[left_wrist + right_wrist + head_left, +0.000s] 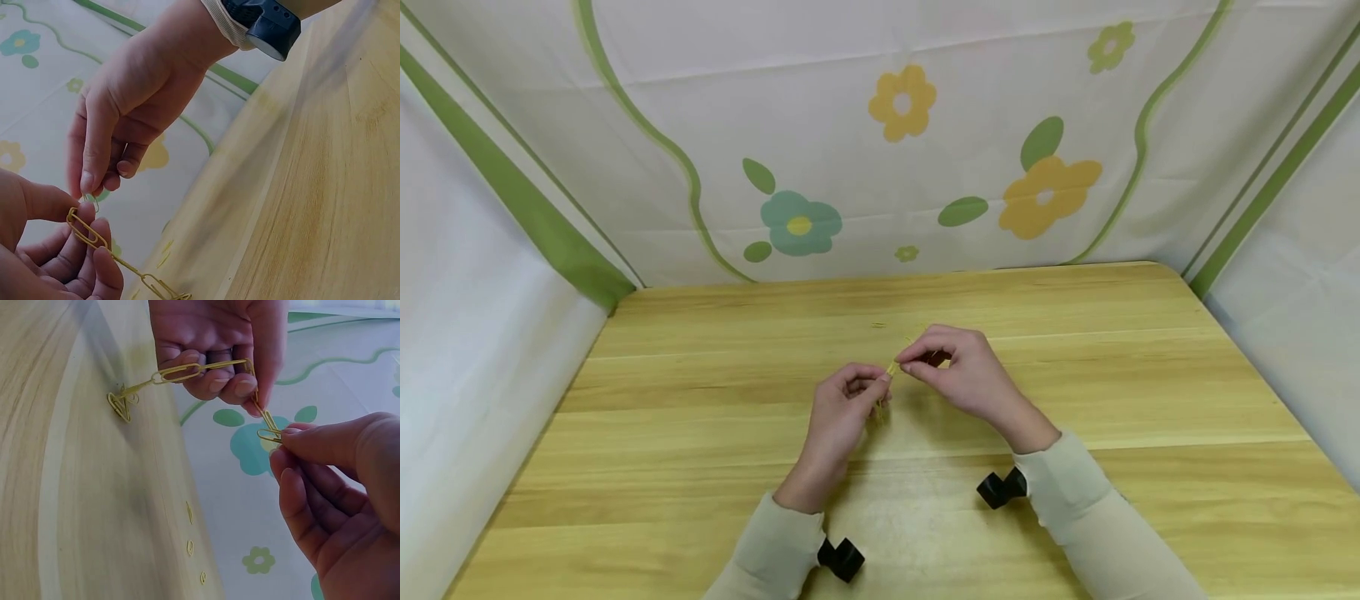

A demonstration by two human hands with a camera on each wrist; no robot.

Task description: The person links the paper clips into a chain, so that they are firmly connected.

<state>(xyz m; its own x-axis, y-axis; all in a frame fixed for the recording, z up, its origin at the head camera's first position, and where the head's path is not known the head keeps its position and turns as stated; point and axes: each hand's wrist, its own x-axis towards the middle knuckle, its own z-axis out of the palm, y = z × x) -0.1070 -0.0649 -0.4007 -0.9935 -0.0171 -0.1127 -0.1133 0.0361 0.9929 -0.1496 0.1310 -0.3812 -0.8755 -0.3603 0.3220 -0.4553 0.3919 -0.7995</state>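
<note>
My left hand (850, 408) pinches the end of a chain of yellow paper clips (177, 373) between thumb and finger. The rest of the chain passes over its curled fingers and hangs down to a bunched end (122, 406) near the tabletop. Facing it, my right hand (958, 371) pinches a single yellow paper clip (269, 435) by thumb and fingertip. This clip meets the chain's end clip in the right wrist view; whether they are linked I cannot tell. In the left wrist view, the fingertips partly cover the pinched clip (95, 203).
Several loose yellow paper clips (190, 548) lie in a row on the wooden table (662, 467), beyond the hands. A white cloth (820, 125) with flowers hangs behind the table, and pale cloth stands at both sides. Black wrist cameras (842, 560) sit at both sleeves.
</note>
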